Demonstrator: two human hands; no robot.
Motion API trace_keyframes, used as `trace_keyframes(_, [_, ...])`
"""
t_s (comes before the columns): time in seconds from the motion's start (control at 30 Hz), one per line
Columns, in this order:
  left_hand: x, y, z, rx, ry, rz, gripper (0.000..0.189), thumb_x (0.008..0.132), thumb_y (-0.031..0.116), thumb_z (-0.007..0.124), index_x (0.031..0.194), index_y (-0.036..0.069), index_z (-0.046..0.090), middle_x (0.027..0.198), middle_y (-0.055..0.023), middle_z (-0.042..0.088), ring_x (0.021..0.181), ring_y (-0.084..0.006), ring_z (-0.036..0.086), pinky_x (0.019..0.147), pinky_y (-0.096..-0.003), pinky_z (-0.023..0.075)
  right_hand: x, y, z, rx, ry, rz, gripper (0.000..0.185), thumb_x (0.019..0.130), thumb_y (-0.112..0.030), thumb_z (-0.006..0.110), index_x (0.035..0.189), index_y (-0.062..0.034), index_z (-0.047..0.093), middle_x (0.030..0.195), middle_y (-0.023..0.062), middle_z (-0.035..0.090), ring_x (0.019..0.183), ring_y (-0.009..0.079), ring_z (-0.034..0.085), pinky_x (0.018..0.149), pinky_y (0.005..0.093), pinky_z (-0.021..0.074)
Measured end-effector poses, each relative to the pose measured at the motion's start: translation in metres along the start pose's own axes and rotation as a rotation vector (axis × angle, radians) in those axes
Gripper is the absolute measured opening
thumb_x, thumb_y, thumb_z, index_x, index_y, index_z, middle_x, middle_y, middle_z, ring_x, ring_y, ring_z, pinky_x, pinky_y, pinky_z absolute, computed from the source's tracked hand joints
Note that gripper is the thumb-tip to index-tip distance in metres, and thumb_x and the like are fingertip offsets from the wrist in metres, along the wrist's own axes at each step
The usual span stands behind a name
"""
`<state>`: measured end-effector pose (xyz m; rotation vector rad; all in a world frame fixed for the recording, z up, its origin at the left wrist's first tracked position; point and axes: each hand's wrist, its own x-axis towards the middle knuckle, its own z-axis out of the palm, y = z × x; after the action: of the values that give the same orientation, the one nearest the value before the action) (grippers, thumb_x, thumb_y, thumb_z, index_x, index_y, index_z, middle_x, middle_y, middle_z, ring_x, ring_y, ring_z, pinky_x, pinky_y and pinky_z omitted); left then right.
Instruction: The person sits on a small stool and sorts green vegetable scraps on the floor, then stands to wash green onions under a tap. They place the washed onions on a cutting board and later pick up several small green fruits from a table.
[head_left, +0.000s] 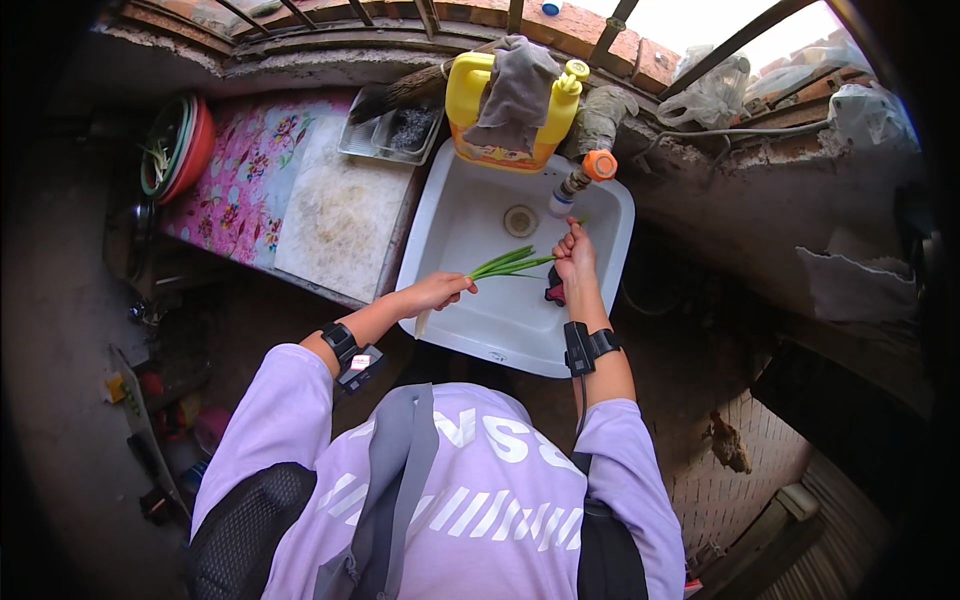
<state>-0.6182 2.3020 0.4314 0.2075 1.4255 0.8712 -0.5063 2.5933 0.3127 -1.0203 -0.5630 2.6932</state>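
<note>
Over a white sink basin (465, 217), my left hand (441, 292) grips a small bunch of green onions (510, 264) at one end. The leaves fan out to the right. Closed around a green leaf, my right hand (575, 251) is below the faucet (571, 191), which has an orange knob (600, 165); a green tip pokes out above its fingers. A dark and pink object (556, 289) lies in the basin beside the right wrist, partly hidden by it. The round drain (520, 220) shows between the hands and the back of the basin.
A yellow jug (469, 97) draped with a grey cloth (519, 90) stands at the basin's back. To the left are a pale stained board (341, 206), a plastic tray (431, 150), a brush of dark bristles (405, 91) and stacked bowls (196, 150) on a floral-covered table (244, 165).
</note>
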Motion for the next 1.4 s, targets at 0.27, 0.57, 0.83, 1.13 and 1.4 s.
trace_keyframes(0.27, [0.041,0.015,0.012,-0.459,-0.075,-0.047,0.029,0.101,0.032,0.042,0.107,0.007,0.056,0.068,0.0048,0.043,0.056,-0.0064,0.035,0.053,-0.0235,0.0326,-0.045,-0.102,-0.031,-0.526,0.594,-0.476,0.022,0.086,-0.017,0.071,0.108,-0.011,0.071,0.083,-0.0062,0.065,0.068,0.0039,0.052,0.062,0.0209,0.0408])
trace_keyframes(0.57, [0.113,0.049,0.031,-1.128,-0.171,0.058,0.016,0.102,0.017,0.042,0.102,0.003,0.049,0.089,-0.0096,0.056,0.083,-0.0224,0.058,0.081,-0.0377,0.0526,-0.101,-0.156,-0.073,-1.468,0.746,-0.356,0.035,0.089,-0.021,0.064,0.117,-0.0012,0.063,0.111,0.0145,0.068,0.1,0.024,0.065,0.088,0.033,0.0491])
trace_keyframes(0.83, [0.154,0.066,0.056,-1.224,0.072,0.154,0.016,0.101,0.016,0.041,0.106,0.003,0.05,0.112,-0.0163,0.056,0.113,-0.0319,0.054,0.097,-0.046,0.0489,-0.096,-0.025,0.046,-0.811,-0.169,0.302,0.037,0.095,-0.03,0.059,0.12,-0.0028,0.057,0.1,0.0058,0.066,0.08,0.01,0.062,0.074,0.0269,0.052])
trace_keyframes(1.13, [0.163,0.06,0.055,-1.013,0.056,0.084,0.032,0.103,0.023,0.036,0.123,0.001,0.046,0.126,-0.0163,0.056,0.114,-0.0296,0.059,0.1,-0.0443,0.0474,-0.053,0.001,0.028,-0.931,0.012,-0.178,0.017,0.094,-0.01,0.057,0.106,0.0012,0.06,0.084,0.0065,0.065,0.064,0.0102,0.061,0.055,0.0228,0.0519])
trace_keyframes(1.4, [0.176,0.058,0.042,-1.096,0.068,0.004,0.022,0.099,0.026,0.05,0.112,0.008,0.053,0.118,-0.0144,0.062,0.109,-0.0283,0.062,0.097,-0.0446,0.0498,-0.051,-0.029,0.041,-1.231,0.077,-0.213,0.018,0.095,-0.013,0.058,0.101,0.0028,0.065,0.082,0.0063,0.067,0.067,0.0123,0.066,0.056,0.024,0.0536])
